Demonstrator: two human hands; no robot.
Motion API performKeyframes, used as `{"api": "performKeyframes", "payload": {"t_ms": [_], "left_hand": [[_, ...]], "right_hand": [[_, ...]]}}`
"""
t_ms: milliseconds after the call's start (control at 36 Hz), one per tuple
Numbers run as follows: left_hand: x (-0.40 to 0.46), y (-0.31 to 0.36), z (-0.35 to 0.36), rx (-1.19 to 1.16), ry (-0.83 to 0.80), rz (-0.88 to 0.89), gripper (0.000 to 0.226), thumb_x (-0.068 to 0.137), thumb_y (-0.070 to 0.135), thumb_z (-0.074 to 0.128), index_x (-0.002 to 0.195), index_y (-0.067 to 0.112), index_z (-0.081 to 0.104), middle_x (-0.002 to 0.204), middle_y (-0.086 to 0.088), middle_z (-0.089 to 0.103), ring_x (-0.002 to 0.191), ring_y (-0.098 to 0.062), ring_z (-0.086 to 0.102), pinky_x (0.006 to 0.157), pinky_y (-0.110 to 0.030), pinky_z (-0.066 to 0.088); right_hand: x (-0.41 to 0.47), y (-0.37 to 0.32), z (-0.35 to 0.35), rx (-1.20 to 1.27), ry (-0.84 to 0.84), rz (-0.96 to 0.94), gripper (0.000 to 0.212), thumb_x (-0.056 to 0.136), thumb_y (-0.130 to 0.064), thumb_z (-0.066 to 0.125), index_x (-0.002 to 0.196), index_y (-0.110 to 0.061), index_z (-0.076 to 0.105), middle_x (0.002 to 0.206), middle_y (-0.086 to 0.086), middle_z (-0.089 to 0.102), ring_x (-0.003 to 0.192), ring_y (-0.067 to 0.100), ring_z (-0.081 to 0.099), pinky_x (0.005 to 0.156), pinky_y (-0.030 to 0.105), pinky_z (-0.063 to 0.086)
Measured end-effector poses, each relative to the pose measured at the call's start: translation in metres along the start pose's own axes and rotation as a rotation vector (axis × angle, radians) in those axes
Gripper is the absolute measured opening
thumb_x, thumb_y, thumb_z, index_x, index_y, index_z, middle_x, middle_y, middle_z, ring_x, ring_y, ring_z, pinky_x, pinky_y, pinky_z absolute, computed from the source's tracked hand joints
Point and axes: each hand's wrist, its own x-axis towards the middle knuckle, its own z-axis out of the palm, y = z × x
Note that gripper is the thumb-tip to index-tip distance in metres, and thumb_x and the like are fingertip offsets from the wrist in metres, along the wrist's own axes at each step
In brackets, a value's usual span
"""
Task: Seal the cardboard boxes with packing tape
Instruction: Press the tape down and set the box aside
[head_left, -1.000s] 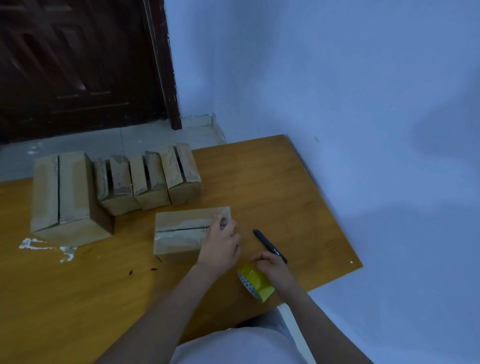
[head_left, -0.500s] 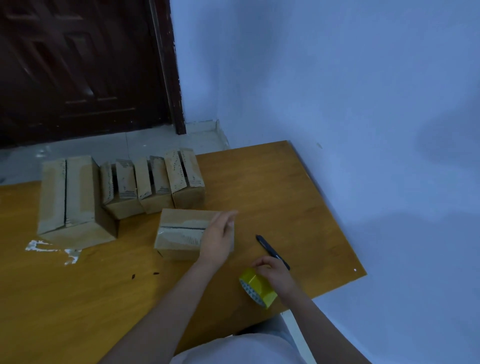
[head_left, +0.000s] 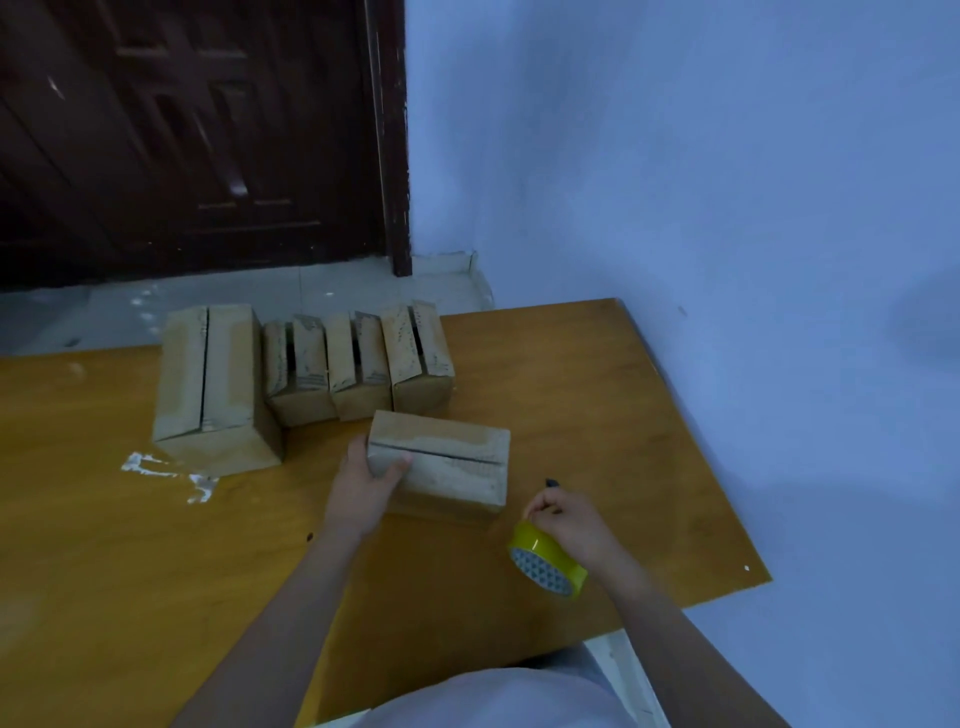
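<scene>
Glossy orange-brown wooden table (head_left: 597, 395) with a row of scuffed cardboard boxes (head_left: 358, 364) at the back. Nearest box (head_left: 447, 467) sits front-center – left hand (head_left: 363, 488) grips its left end. Right hand (head_left: 569, 522) curls round the shiny yellow tape roll (head_left: 545, 564) – just beside that box.

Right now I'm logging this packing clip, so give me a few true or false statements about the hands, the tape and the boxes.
1. The left hand grips the left end of the nearest box. True.
2. The yellow tape roll lies on top of that box. False: it is at the right hand, beside the box.
3. Four other boxes stand in a row behind it. True.
4. The largest box is at the right end of the row. False: it is at the left end.
</scene>
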Motion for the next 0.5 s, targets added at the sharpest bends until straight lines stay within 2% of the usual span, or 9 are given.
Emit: {"api": "performKeyframes", "payload": {"t_ms": [83,194,278,389,500], "left_hand": [[0.002,0.002,0.002,-0.045,0.043,-0.020,0.063,0.088,0.040,0.064,0.138,0.013,0.037,0.126,-0.011,0.053,0.109,-0.033,0.055,0.085,-0.042,0.049],[-0.002,0.005,0.008,-0.106,0.062,-0.074,0.045,0.086,0.034,0.068,0.117,0.014,0.043,0.108,-0.007,0.057,0.096,-0.031,0.057,0.077,-0.041,0.050],[-0.010,0.007,0.015,-0.112,0.065,-0.087,0.037,0.087,0.033,0.066,0.110,0.018,0.041,0.100,-0.003,0.055,0.090,-0.030,0.056,0.076,-0.041,0.049],[-0.017,0.012,0.025,-0.122,0.102,-0.124,0.035,0.091,0.032,0.061,0.117,0.014,0.044,0.101,-0.004,0.054,0.086,-0.027,0.051,0.072,-0.035,0.041],[-0.018,0.014,0.032,-0.209,0.127,-0.165,0.037,0.096,0.029,0.055,0.127,0.010,0.047,0.113,-0.010,0.056,0.099,-0.031,0.053,0.078,-0.036,0.041]], "right_hand": [[0.001,-0.004,0.000,-0.032,0.009,-0.015,0.020,0.089,-0.014,0.054,0.073,-0.024,0.059,0.091,-0.004,0.059,0.083,0.007,0.052,0.070,0.025,0.040],[0.002,-0.004,0.000,-0.033,0.017,-0.034,0.020,0.086,-0.014,0.059,0.070,-0.026,0.061,0.114,0.004,0.061,0.109,0.015,0.053,0.084,0.031,0.041],[0.000,-0.006,-0.001,-0.023,-0.011,-0.025,0.018,0.087,-0.015,0.058,0.071,-0.025,0.060,0.117,0.002,0.062,0.108,0.020,0.057,0.088,0.036,0.045],[-0.002,-0.004,-0.005,0.033,0.008,-0.020,0.014,0.087,-0.013,0.058,0.075,-0.017,0.061,0.118,0.006,0.063,0.111,0.022,0.057,0.089,0.039,0.047],[-0.002,0.001,-0.010,0.086,0.051,-0.017,0.018,0.088,-0.011,0.057,0.072,-0.019,0.061,0.113,0.005,0.066,0.106,0.019,0.059,0.085,0.033,0.045]]}}
